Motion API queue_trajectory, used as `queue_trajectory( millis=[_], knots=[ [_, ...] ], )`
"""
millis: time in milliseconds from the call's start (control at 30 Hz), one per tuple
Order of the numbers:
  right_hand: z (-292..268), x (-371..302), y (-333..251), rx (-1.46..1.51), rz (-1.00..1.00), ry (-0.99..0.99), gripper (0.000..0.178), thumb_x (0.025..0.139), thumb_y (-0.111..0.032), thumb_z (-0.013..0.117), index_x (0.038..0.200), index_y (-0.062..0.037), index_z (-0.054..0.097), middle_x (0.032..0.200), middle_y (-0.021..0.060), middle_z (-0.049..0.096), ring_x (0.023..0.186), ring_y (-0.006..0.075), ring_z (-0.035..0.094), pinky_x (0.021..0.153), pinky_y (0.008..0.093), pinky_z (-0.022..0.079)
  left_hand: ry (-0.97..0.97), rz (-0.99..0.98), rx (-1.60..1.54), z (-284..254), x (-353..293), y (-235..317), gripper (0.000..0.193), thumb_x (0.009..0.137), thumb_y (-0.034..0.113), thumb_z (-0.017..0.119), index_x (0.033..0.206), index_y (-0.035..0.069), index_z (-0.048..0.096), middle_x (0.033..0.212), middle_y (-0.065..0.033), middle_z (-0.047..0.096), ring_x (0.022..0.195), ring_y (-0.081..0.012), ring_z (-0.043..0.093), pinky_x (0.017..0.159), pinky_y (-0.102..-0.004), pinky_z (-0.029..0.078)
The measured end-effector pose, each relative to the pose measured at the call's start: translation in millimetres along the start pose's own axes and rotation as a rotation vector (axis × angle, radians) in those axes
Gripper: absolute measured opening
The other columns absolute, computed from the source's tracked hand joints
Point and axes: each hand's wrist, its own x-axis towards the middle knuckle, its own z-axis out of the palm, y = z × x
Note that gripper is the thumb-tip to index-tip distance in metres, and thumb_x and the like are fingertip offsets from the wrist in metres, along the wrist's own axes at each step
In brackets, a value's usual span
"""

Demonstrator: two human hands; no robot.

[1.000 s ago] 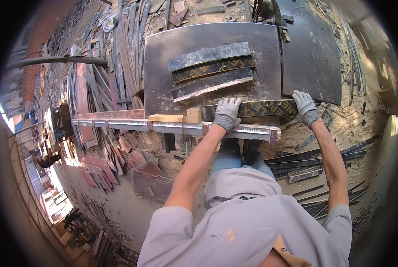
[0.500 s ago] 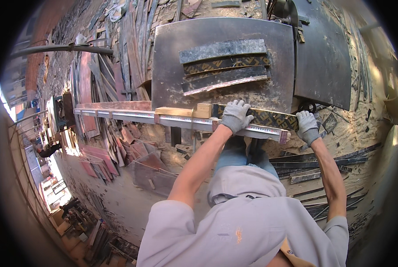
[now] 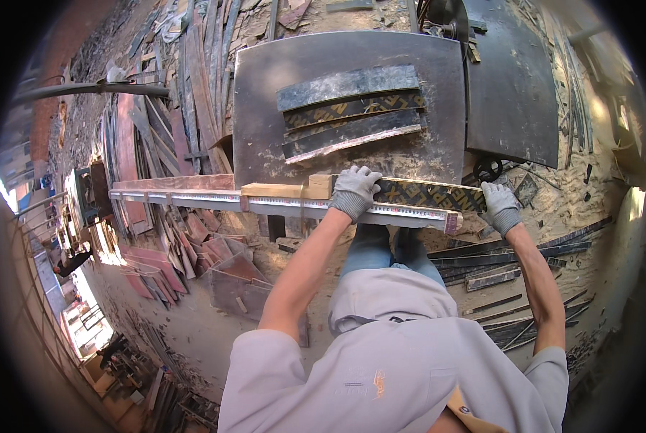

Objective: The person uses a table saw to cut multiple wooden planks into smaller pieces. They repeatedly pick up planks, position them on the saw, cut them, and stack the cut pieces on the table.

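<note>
Patterned strip [image 3: 431,194], along table [image 3: 258,108] edge, right hand [image 3: 500,205] past corner

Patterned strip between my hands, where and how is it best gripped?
Probably by its two ends: the left hand from above near the left end, the right hand from the right. The strip is long and narrow and runs alongside the rail; its right end reaches past the rail's end, leaving it open to fingers.
</note>
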Motion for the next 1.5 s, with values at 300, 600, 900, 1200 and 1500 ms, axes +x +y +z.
queue_trajectory(
  millis=[300,600,900,1200,1500],
  knots=[
    [-0.4,5.8,-3.8,-0.038,-0.074,0.054,0.076,0.073,-0.030,0.092,0.135,-0.0015,0.058,0.124,0.0172,0.069,0.119,0.0347,0.066,0.102,0.0451,0.053,0.091,-0.130,0.169,10.4,-9.8,33.6,0.061,0.105,0.049,0.062,0.147,0.005,0.063,0.152,-0.0148,0.062,0.147,-0.0332,0.051,0.131,-0.0525,0.028],
    [-15.3,19.5,-30.6,-0.060,-0.126,0.065,0.041,0.078,-0.019,0.081,0.114,-0.0049,0.067,0.108,0.0131,0.070,0.106,0.0302,0.067,0.091,0.0432,0.051,0.228,0.150,-0.022,24.2,2.2,69.7,0.075,0.094,0.063,0.070,0.141,0.005,0.061,0.132,-0.0162,0.062,0.129,-0.0364,0.056,0.123,-0.0548,0.033],
    [-16.5,26.8,-40.9,-0.050,-0.168,0.121,0.044,0.079,-0.025,0.081,0.115,-0.0049,0.066,0.109,0.0133,0.070,0.107,0.0299,0.067,0.093,0.0421,0.050,0.404,0.128,-0.043,24.0,12.1,54.6,0.052,0.090,0.048,0.077,0.124,0.010,0.065,0.116,-0.0118,0.065,0.115,-0.0334,0.061,0.108,-0.0514,0.041],
    [-83.6,70.0,-51.8,-0.036,-0.038,0.366,0.060,0.099,-0.021,0.058,0.151,0.0066,0.053,0.149,0.0252,0.060,0.144,0.0382,0.055,0.123,0.0489,0.039,0.485,0.172,-0.001,-16.2,94.4,26.2,0.039,0.098,0.038,0.071,0.125,0.009,0.067,0.121,-0.0146,0.070,0.116,-0.0385,0.063,0.111,-0.0539,0.045],
    [-92.3,143.5,-161.3,0.052,-0.207,0.514,0.060,0.106,-0.017,0.044,0.161,0.0077,0.045,0.171,0.0283,0.042,0.162,0.0441,0.037,0.135,0.0565,0.025,0.393,0.104,0.048,-59.3,159.6,12.1,0.037,0.098,0.041,0.068,0.120,0.010,0.071,0.116,-0.0150,0.069,0.114,-0.0369,0.063,0.105,-0.0512,0.046]
  ],
)
